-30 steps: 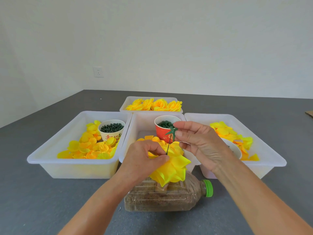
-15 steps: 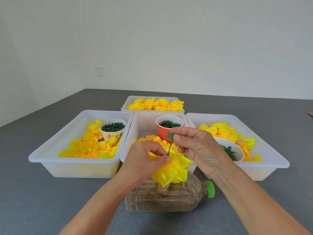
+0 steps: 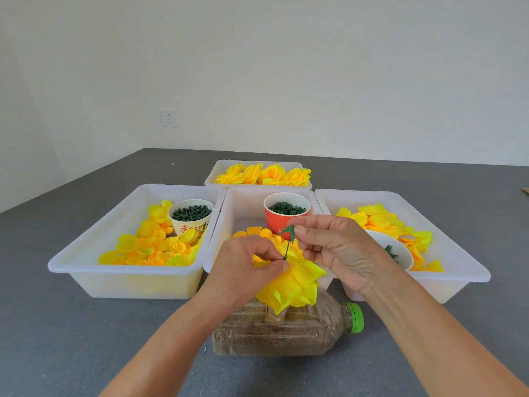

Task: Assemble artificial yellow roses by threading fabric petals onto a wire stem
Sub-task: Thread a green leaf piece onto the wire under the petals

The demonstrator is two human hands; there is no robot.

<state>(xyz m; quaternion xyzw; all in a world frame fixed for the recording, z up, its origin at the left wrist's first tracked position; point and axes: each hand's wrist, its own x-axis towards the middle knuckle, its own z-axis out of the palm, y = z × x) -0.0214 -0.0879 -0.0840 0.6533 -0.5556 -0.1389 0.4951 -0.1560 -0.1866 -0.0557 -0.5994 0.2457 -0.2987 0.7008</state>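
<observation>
A partly built yellow rose (image 3: 294, 285) of layered fabric petals stands over a bottle lying on its side. My left hand (image 3: 243, 267) pinches the petals at the top of the rose, where a thin green wire stem (image 3: 287, 247) comes out. My right hand (image 3: 332, 247) pinches a small green calyx piece (image 3: 287, 231) at the upper end of that stem. The lower part of the stem is hidden by the petals.
Three white trays sit side by side: the left tray (image 3: 120, 277) holds loose petals and a white cup (image 3: 191, 216) of green parts, the middle tray (image 3: 243, 202) a red cup (image 3: 286, 214) of green rings, the right tray (image 3: 463, 270) petals and a white bowl (image 3: 400, 250). A far tray (image 3: 223, 167) holds finished roses. The plastic bottle (image 3: 286, 333) has a green cap.
My right hand has come down slightly with the green calyx along the stem. My left hand stays on the petals.
</observation>
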